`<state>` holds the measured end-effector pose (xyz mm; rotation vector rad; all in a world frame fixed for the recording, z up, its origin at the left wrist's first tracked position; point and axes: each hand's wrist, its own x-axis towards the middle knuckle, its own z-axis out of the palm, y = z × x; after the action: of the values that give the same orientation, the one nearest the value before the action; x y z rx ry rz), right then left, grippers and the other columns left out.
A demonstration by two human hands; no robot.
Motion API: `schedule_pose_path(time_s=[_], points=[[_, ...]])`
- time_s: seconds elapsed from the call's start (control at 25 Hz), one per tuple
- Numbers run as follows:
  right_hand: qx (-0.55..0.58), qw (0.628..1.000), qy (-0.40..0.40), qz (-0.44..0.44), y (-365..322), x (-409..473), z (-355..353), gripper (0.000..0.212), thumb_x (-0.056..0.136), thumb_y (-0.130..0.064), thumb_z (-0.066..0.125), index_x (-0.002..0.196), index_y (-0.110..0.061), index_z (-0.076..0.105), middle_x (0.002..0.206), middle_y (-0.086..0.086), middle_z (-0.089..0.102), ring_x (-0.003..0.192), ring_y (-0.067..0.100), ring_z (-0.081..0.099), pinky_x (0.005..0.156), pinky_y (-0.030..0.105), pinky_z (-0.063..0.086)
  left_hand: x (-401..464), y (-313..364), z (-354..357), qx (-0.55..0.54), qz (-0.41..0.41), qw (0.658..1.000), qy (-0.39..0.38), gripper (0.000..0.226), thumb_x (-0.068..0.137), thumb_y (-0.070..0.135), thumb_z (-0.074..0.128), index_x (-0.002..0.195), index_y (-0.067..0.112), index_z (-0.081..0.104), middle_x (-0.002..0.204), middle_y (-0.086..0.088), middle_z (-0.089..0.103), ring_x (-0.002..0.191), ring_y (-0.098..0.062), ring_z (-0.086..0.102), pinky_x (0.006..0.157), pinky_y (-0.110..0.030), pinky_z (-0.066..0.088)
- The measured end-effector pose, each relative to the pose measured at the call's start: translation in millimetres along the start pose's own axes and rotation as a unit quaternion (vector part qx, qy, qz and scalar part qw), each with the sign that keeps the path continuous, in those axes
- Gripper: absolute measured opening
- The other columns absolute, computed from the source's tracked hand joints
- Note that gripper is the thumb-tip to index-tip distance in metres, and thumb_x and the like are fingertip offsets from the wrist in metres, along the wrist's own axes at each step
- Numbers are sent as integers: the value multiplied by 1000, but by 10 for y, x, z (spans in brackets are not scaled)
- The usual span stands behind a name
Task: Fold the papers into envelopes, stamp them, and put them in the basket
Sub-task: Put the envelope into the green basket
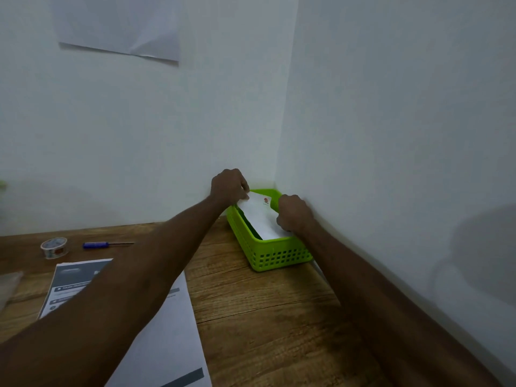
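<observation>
A white folded envelope (258, 215) with a small red stamp near its far corner lies tilted inside the green perforated basket (275, 255) in the table's far right corner. My left hand (227, 187) pinches the envelope's far left edge. Over on the right edge, my right hand (293, 213) grips the same envelope with curled fingers. Both hands hover over the basket's opening. A printed sheet of paper (164, 325) lies flat on the wooden table (265, 317), partly under my left forearm.
A roll of patterned tape (54, 248) and a blue-handled screwdriver (107, 244) lie at the table's far left. White walls close the corner right behind and beside the basket. A clear plastic piece (8, 286) sits at the left edge.
</observation>
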<state>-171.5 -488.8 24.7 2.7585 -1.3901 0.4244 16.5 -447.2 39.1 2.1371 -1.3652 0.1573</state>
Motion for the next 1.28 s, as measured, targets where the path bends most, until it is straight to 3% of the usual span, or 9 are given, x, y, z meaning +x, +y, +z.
schedule_pose_path(time_s=[0.44,0.6,0.68,0.84,0.96,1.04,1.12,1.2,1.28], points=[[-80,996,24,-34,-43,-87,27,31,89,-11,63,120,-9,65,126,15,64,117,37,65,88,39,52,38,152,-22,315,154,936,-38,29,81,6,73,109,16,74,112,-10,74,104,-31,70,81,-36,52],[-74,997,-12,-28,-76,-92,-1,35,81,-22,78,113,-18,66,124,5,67,117,31,66,79,34,39,84,182,44,278,171,935,-136,50,75,37,89,119,22,73,115,-5,71,114,-23,64,81,-32,45],[-26,996,-84,1,-34,-55,-57,38,73,-37,88,90,-19,58,112,4,70,112,28,67,79,33,44,99,198,96,250,166,935,-189,59,69,47,92,120,24,74,110,-3,72,110,-20,64,78,-29,43],[-2,989,-149,13,3,8,-110,49,70,-50,89,71,-20,51,75,-2,62,78,20,63,76,33,50,117,193,112,237,137,925,-264,61,64,53,94,109,15,78,83,2,70,57,-1,59,61,-23,48],[-29,983,-181,-6,-6,25,-63,28,81,-36,79,80,-18,57,94,3,63,94,26,62,84,36,52,125,201,115,233,118,922,-286,56,66,50,93,106,12,79,86,-2,75,51,2,57,63,-21,52],[-35,980,-195,-7,-17,8,-41,24,83,-31,74,79,-17,56,92,3,57,105,30,65,90,40,54,116,211,115,227,109,922,-293,53,68,47,93,106,12,79,97,-6,78,56,-1,59,73,-26,56],[-30,980,-194,-1,-23,-5,-38,22,83,-31,75,92,-15,63,96,3,57,112,30,66,92,41,54,81,241,98,221,105,924,-295,52,70,46,93,105,11,78,97,-6,78,57,-2,59,68,-25,55],[-17,985,-171,15,-29,-15,-54,24,79,-28,79,83,-16,59,106,7,66,104,29,67,84,39,53,36,282,69,200,104,929,-294,51,74,48,90,105,10,78,92,-6,78,58,-6,62,58,-21,50],[-5,990,-133,43,-51,-62,-93,38,72,-27,87,75,-18,50,109,7,69,99,28,68,77,36,51,-47,314,-11,186,112,940,-262,48,78,50,86,104,11,78,85,-3,74,71,-13,66,60,-23,48]])
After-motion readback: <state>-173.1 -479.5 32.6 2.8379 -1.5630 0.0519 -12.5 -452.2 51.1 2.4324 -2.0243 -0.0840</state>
